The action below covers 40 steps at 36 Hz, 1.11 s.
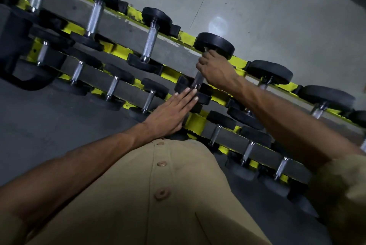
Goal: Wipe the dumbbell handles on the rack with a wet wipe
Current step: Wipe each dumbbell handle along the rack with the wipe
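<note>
Grey concrete wall [257,7] and dim grey floor [49,126] are seen behind a two-tier rack [186,36] with yellow rails, which runs slantwise across the view. At the middle of the upper tier the right hand [215,70] is curled over the handle [198,79] of one dumbbell [214,44], just below its far black head; only the lower end of that handle is left showing under the palm. No wet wipe can be made out in the grip, so whether one is held there cannot be told. The left hand [170,114] is held flat, fingers straight and together, and is laid against the near black head [200,96] of the same dumbbell, the fingertips reaching close to the foot of the handle. To the left on the upper tier three more dumbbells are racked, their knurled metal handles [149,43] bare and bright; to the right further black heads [271,71] are seen. On the lower tier a row of smaller dumbbells [112,88] is lined up. A tan buttoned shirt [158,195] fills the bottom of the view
</note>
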### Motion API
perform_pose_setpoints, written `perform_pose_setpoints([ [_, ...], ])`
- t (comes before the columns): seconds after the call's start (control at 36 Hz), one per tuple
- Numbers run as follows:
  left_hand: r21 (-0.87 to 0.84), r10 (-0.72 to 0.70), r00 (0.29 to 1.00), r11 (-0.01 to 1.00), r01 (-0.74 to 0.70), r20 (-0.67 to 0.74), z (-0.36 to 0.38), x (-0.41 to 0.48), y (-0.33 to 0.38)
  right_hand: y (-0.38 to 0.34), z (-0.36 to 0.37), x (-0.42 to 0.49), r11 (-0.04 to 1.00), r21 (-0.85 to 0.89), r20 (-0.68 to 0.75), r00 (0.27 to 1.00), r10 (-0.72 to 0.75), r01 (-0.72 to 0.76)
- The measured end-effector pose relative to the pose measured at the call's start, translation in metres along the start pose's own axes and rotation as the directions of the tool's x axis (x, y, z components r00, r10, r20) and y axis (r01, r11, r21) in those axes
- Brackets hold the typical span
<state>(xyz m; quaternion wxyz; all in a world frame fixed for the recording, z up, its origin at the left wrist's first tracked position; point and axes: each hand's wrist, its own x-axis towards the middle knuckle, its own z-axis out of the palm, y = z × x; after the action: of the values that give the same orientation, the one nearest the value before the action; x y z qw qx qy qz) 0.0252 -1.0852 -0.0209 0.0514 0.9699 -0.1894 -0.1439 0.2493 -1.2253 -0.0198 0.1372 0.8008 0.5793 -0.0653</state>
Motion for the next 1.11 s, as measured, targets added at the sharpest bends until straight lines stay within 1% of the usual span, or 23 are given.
perform_pose_setpoints([
  [0.03, -0.004, 0.002, 1.000, 1.000, -0.002, 0.002, 0.000, 0.000, 0.000, -0.009, 0.002, 0.000, 1.000, 0.005, 0.009, 1.000, 0.000, -0.001],
  [0.06, -0.006, 0.005, 1.000, 1.000, -0.005, 0.004, 0.001, 0.000, 0.000, -0.018, 0.006, 0.000, 0.999, 0.018, 0.005, 0.999, -0.038, 0.038],
  [0.14, -0.007, 0.011, 1.000, 1.000, -0.011, 0.011, 0.000, 0.000, -0.001, -0.028, 0.008, -0.002, 0.969, 0.052, -0.012, 0.970, -0.243, 0.243],
  [0.19, -0.014, 0.015, 1.000, 1.000, -0.015, 0.016, -0.001, 0.000, -0.002, -0.020, 0.000, 0.000, 0.953, 0.032, -0.028, 0.953, -0.302, 0.303],
  [0.22, -0.013, 0.017, 1.000, 1.000, -0.016, 0.020, -0.001, 0.000, -0.003, -0.013, -0.003, 0.003, 0.954, 0.014, -0.034, 0.954, -0.299, 0.299],
  [0.25, -0.013, 0.017, 1.000, 1.000, -0.017, 0.022, -0.002, 0.000, -0.003, -0.005, -0.007, 0.005, 0.964, -0.006, -0.025, 0.964, -0.264, 0.264],
  [0.33, -0.020, 0.016, 1.000, 1.000, -0.015, 0.020, -0.001, -0.001, -0.005, 0.008, -0.015, 0.008, 0.996, -0.012, 0.003, 0.996, -0.086, 0.086],
  [0.36, -0.016, 0.012, 1.000, 1.000, -0.012, 0.016, -0.001, -0.001, -0.005, 0.005, -0.014, 0.008, 0.998, -0.011, 0.022, 0.998, -0.063, 0.063],
  [0.42, -0.008, 0.017, 1.000, 1.000, -0.017, 0.019, 0.000, -0.001, -0.005, -0.012, -0.005, 0.009, 0.994, 0.005, 0.091, 0.990, -0.107, 0.107],
  [0.47, -0.001, 0.023, 1.000, 1.000, -0.023, 0.022, 0.000, -0.001, -0.005, -0.026, 0.003, 0.009, 0.979, 0.083, 0.167, 0.966, -0.196, 0.184],
  [0.5, 0.002, 0.023, 0.999, 1.000, -0.023, 0.023, 0.001, -0.001, -0.005, -0.028, 0.003, 0.010, 0.972, 0.128, 0.194, 0.956, -0.220, 0.198],
  [0.56, -0.004, 0.019, 1.000, 1.000, -0.019, 0.023, 0.001, -0.001, -0.005, -0.021, -0.003, 0.014, 0.965, 0.182, 0.210, 0.952, -0.224, 0.187],
  [0.61, -0.004, 0.019, 0.999, 1.000, -0.019, 0.028, 0.000, -0.001, -0.004, -0.010, -0.010, 0.017, 0.977, 0.160, 0.190, 0.967, -0.171, 0.141],
  [0.69, -0.004, 0.018, 0.999, 1.000, -0.018, 0.029, 0.001, -0.001, -0.004, 0.002, -0.013, 0.018, 0.998, 0.011, 0.124, 0.990, -0.065, 0.064],
  [0.81, 0.006, 0.011, 1.000, 1.000, -0.012, 0.029, 0.000, -0.001, -0.003, -0.001, -0.002, 0.003, 0.998, -0.026, -0.011, 0.999, -0.052, 0.052],
  [0.86, 0.007, 0.007, 1.000, 1.000, -0.008, 0.020, 0.001, -0.001, -0.003, -0.010, 0.009, -0.006, 0.995, -0.031, -0.046, 0.994, -0.096, 0.095],
  [0.94, 0.004, 0.008, 1.000, 1.000, -0.008, 0.029, 0.001, -0.001, -0.003, -0.020, 0.021, -0.018, 0.967, -0.001, -0.070, 0.964, -0.256, 0.256],
  [1.0, 0.002, 0.007, 0.999, 1.000, -0.007, 0.041, 0.000, -0.001, -0.004, -0.020, 0.022, -0.017, 0.965, 0.020, -0.092, 0.961, -0.260, 0.263],
  [1.06, -0.006, 0.003, 0.999, 1.000, -0.003, 0.039, -0.001, -0.001, -0.003, -0.018, 0.022, -0.013, 0.982, 0.044, -0.137, 0.975, -0.174, 0.181],
  [1.11, -0.013, -0.004, 1.000, 1.000, 0.004, 0.029, -0.001, -0.001, -0.003, -0.019, 0.022, -0.010, 0.994, 0.098, -0.194, 0.981, -0.024, 0.044],
])
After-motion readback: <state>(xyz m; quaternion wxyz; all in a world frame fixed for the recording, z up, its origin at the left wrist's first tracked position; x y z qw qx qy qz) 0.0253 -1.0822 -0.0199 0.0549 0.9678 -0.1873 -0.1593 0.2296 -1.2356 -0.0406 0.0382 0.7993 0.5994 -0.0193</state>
